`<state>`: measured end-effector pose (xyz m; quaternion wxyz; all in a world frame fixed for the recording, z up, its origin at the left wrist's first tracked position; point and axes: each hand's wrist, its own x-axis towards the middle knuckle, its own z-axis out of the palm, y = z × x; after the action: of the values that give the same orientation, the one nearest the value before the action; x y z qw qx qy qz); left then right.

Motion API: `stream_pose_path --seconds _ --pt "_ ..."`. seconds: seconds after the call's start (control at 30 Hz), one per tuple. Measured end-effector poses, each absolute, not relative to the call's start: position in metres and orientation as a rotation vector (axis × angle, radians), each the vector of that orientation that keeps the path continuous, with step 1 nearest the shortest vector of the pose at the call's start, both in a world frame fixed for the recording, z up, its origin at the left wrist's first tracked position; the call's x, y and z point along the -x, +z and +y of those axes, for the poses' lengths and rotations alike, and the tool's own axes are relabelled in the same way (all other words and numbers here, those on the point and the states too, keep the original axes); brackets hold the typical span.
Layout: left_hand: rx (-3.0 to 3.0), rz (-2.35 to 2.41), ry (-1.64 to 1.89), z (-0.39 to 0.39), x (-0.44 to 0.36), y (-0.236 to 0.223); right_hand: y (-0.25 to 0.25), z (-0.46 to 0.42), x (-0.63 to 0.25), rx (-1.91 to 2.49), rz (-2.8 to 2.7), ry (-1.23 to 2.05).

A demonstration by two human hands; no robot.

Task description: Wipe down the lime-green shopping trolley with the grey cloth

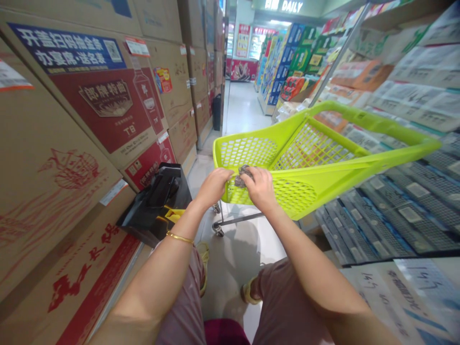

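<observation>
A lime-green plastic shopping cart stands across the aisle in front of me, its wheels on the floor. My left hand is closed over the rim at the cart's near left corner. Just right of it, my right hand presses a crumpled grey cloth against the same rim. The fingertips of the right hand are partly hidden by the cloth. The cart's basket walls are perforated, and nothing shows inside the part I can see.
Stacked cardboard cartons wall the left side, with a black box at their foot. Packaged goods fill the shelves on the right. The tiled floor runs on between shelves toward the back of the shop.
</observation>
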<state>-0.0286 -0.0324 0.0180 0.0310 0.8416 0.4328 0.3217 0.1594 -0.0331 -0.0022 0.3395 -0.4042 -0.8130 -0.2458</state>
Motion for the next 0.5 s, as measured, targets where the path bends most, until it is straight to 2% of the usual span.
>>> stream_pose_path --seconds 0.27,0.5 --pt "-2.596 1.406 0.993 -0.031 0.027 0.015 0.000 -0.035 -0.203 1.191 -1.937 -0.683" --pt "-2.550 1.375 1.078 -0.033 0.023 0.015 -0.007 -0.034 -0.154 1.152 -1.887 -0.677"
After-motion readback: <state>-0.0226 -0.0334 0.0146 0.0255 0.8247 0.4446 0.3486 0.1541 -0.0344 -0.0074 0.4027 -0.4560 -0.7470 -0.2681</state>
